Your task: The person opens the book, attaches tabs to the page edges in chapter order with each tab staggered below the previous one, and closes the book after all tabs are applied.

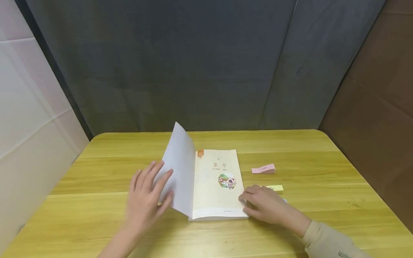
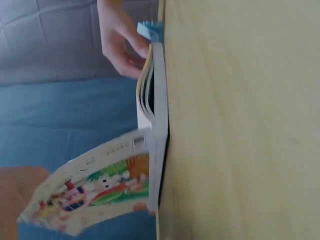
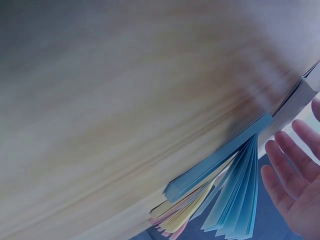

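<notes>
We count two hands, one book (image 1: pixel 214 199) and three small pads of paper strips. The book lies open near the middle of the desk (image 1: pixel 106 179), its one raised cover (image 1: pixel 180 179) standing tilted on the left, plain white inside and colourfully illustrated outside. On the page facing us are two large characters, one round picture (image 1: pixel 227 181) and one orange tag (image 1: pixel 200 153).

The hands are apart. The left hand (image 1: pixel 143 200) has its fingers loosely spread against the inner side of the cover; the right hand (image 1: pixel 264 204) rests at the book's lower right edge, fingers relaxed. To the right of the book we see one pink pad (image 1: pixel 263 169), one yellow pad (image 1: pixel 275 187) partly behind the right hand, and one blue pad (image 3: pixel 220 156), its sheets fanned.

The desk is yellowish wood grain with rounded far corners. One dark grey cloth (image 1: pixel 193 64) hangs behind it, a pale panel (image 1: pixel 32 107) on the left, a brown one (image 1: pixel 371 89) on the right.
</notes>
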`<action>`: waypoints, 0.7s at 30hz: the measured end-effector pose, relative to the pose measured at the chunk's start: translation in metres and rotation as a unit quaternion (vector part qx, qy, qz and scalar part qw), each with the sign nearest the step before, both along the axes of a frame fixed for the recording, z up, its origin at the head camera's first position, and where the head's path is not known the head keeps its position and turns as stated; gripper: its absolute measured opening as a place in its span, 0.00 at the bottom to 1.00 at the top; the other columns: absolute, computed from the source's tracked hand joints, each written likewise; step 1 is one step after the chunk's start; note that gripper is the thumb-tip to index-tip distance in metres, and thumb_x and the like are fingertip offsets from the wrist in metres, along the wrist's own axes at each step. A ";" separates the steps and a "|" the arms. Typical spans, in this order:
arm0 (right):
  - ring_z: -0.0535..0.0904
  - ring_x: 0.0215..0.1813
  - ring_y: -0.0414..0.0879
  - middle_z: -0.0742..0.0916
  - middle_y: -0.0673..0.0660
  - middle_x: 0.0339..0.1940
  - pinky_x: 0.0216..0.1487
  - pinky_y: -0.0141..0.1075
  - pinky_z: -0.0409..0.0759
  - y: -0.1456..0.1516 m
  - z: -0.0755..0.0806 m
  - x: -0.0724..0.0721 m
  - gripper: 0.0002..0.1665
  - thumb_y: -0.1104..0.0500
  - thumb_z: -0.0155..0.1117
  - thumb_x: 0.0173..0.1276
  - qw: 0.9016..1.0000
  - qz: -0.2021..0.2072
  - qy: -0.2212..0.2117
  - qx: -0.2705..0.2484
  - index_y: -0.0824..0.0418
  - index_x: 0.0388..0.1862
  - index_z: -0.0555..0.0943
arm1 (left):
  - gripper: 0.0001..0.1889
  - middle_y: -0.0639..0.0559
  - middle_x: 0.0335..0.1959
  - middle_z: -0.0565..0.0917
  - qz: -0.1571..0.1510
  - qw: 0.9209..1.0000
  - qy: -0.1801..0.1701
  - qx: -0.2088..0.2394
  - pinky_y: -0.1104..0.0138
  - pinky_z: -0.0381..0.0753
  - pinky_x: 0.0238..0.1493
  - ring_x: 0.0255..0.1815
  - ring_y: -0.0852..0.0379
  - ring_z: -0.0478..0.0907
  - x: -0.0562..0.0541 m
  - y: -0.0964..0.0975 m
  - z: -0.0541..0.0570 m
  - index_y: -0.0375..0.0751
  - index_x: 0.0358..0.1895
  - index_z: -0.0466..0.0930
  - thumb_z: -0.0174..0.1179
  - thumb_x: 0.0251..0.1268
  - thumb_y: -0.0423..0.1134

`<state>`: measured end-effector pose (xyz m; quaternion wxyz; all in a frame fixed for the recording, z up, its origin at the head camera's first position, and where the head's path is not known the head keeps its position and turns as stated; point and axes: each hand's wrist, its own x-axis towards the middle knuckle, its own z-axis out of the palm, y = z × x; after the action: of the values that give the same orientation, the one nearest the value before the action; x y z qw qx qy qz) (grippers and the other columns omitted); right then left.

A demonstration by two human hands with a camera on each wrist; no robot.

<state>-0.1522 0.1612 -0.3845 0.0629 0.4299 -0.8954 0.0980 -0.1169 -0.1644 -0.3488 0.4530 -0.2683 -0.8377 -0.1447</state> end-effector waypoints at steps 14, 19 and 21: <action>0.74 0.38 0.41 0.79 0.47 0.37 0.39 0.37 0.74 0.002 -0.002 0.000 0.15 0.53 0.60 0.55 1.000 -0.006 -0.002 0.000 0.57 0.41 0.79 | 0.27 0.38 0.55 0.69 -0.015 0.945 -0.288 -0.157 0.46 0.62 0.51 0.57 0.43 0.63 -0.004 -0.005 -0.040 0.37 0.53 0.71 0.63 0.45 0.43; 0.74 0.39 0.41 0.79 0.47 0.37 0.40 0.38 0.74 0.001 -0.001 0.001 0.16 0.53 0.60 0.56 1.000 -0.009 -0.007 0.002 0.57 0.42 0.79 | 0.23 0.37 0.53 0.71 -0.086 0.938 -0.300 -0.152 0.53 0.65 0.52 0.55 0.44 0.66 -0.011 0.014 -0.046 0.35 0.51 0.72 0.58 0.47 0.34; 0.74 0.39 0.41 0.78 0.47 0.38 0.39 0.38 0.74 0.001 -0.001 0.001 0.16 0.53 0.60 0.56 1.000 -0.008 -0.008 0.003 0.57 0.42 0.79 | 0.23 0.38 0.53 0.71 -0.098 0.934 -0.307 -0.153 0.56 0.65 0.53 0.54 0.45 0.67 -0.012 0.020 -0.047 0.35 0.51 0.72 0.56 0.47 0.32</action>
<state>-0.1512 0.1618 -0.3859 0.0550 0.4216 -0.8997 0.0988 -0.1290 -0.1447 -0.3960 0.1113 -0.3574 -0.9176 -0.1339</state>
